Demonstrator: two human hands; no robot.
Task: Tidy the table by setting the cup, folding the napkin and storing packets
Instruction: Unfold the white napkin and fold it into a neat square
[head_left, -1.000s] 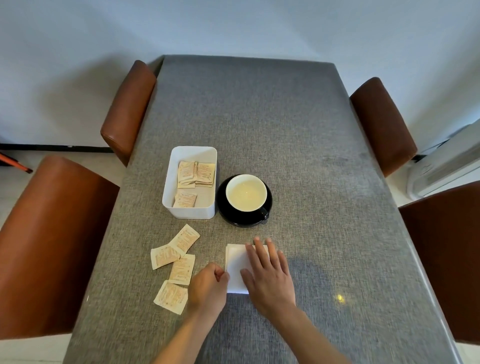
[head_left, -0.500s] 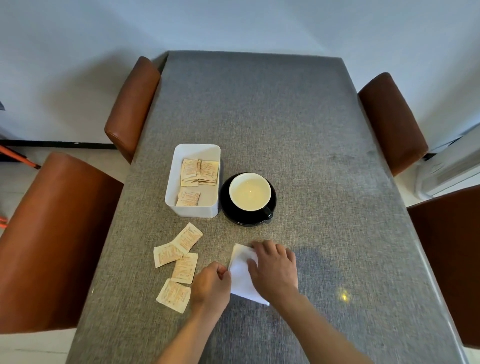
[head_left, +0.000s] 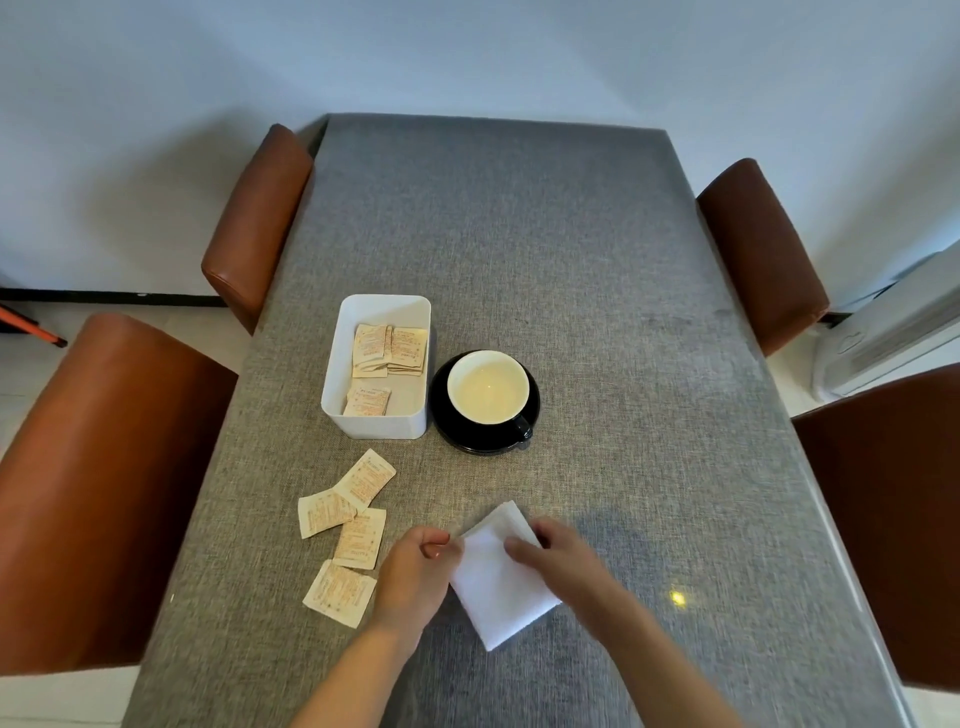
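A folded white napkin (head_left: 498, 582) lies turned at an angle near the table's front edge. My left hand (head_left: 415, 571) pinches its left corner between thumb and fingers. My right hand (head_left: 561, 561) rests on the napkin's right side, fingers curled on its top edge. A white cup (head_left: 488, 387) stands on a black saucer (head_left: 452, 431) behind the napkin. Left of the saucer is a white box (head_left: 382, 421) holding several beige packets (head_left: 389, 348). Several loose packets (head_left: 345, 525) lie on the cloth left of my left hand.
The grey table (head_left: 571, 260) stretches away beyond the cup. Brown leather chairs stand on both sides: two on the left (head_left: 104, 467) (head_left: 254, 218) and two on the right (head_left: 758, 244) (head_left: 893, 519). A white appliance (head_left: 893, 327) sits on the floor at right.
The napkin has been turned clockwise and pulled slightly toward me. My right hand went from pressing flat on it to curling at its right edge; my left hand stayed at the left corner.
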